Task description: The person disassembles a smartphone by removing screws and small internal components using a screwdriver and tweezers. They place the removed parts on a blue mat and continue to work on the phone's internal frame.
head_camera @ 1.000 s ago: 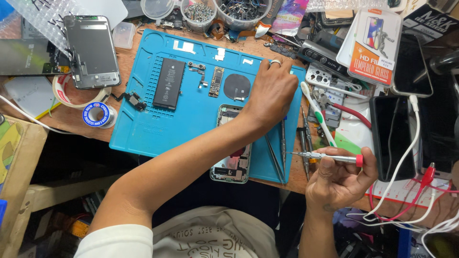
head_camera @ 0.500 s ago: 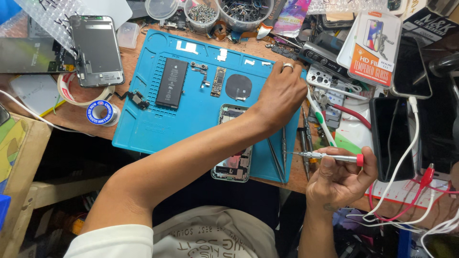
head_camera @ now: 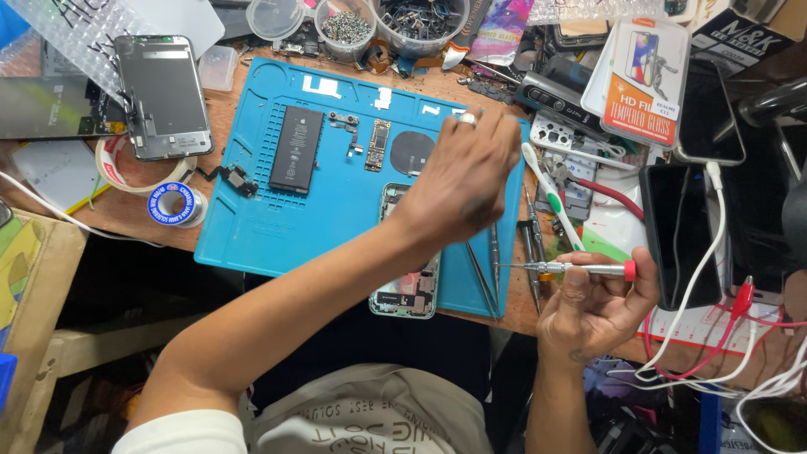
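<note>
My left hand [head_camera: 465,178], a ring on one finger, hovers over the right part of the blue work mat [head_camera: 252,219], fingers bent downward; whether it holds anything small I cannot tell. Under its wrist lies an opened phone body [head_camera: 408,286], partly hidden by my forearm. My right hand [head_camera: 593,307] is at the desk's front edge, shut on a thin silver screwdriver [head_camera: 563,268] with a red cap, tip pointing left. On the mat lie a black battery [head_camera: 296,150], a small circuit board [head_camera: 377,145] and a round black coil [head_camera: 412,152].
A detached phone screen [head_camera: 161,95] lies at the back left beside tape rolls [head_camera: 175,203]. Tubs of screws [head_camera: 345,27] stand at the back. Tweezers [head_camera: 483,273], a white-green brush [head_camera: 555,195], dark phones [head_camera: 679,231], a boxed screen protector [head_camera: 647,71] and cables crowd the right.
My left hand has lifted and shifted toward the far right of the mat. The right hand keeps the screwdriver in the same spot.
</note>
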